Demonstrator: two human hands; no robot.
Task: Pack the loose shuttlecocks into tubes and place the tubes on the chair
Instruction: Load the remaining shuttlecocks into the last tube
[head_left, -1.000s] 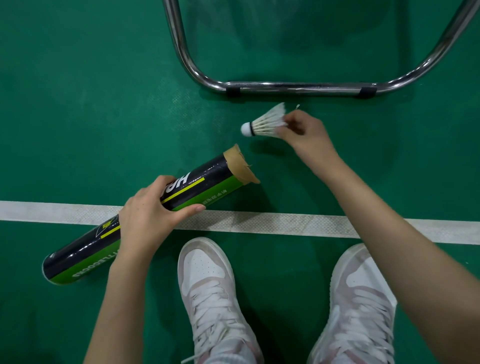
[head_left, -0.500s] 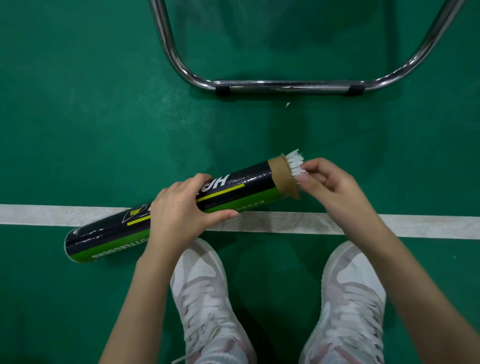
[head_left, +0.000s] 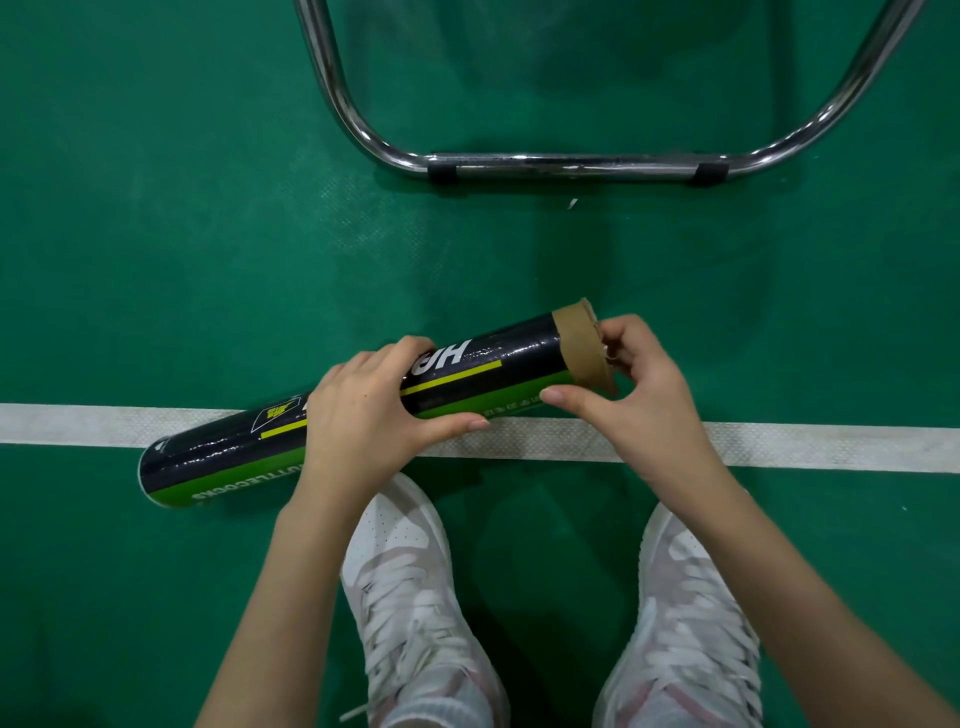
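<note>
A long black and green shuttlecock tube (head_left: 488, 364) with a brown cardboard mouth lies slanted above the green floor, its open end pointing right. My left hand (head_left: 363, 415) grips the tube round its middle. My right hand (head_left: 634, 384) is at the open mouth, thumb under the tube's rim and fingers curled at the opening. The shuttlecock is hidden inside the tube or behind my fingers.
The chrome chair base (head_left: 571, 166) curves across the floor ahead. A small white feather scrap (head_left: 572, 203) lies just in front of it. A white court line (head_left: 831, 447) runs left to right under the tube. My white shoes (head_left: 410, 587) stand below.
My right hand carried the shuttlecock from near the chair base to the tube mouth and pushed it in; its feathers no longer stick out. The tube was shifted slightly right.
</note>
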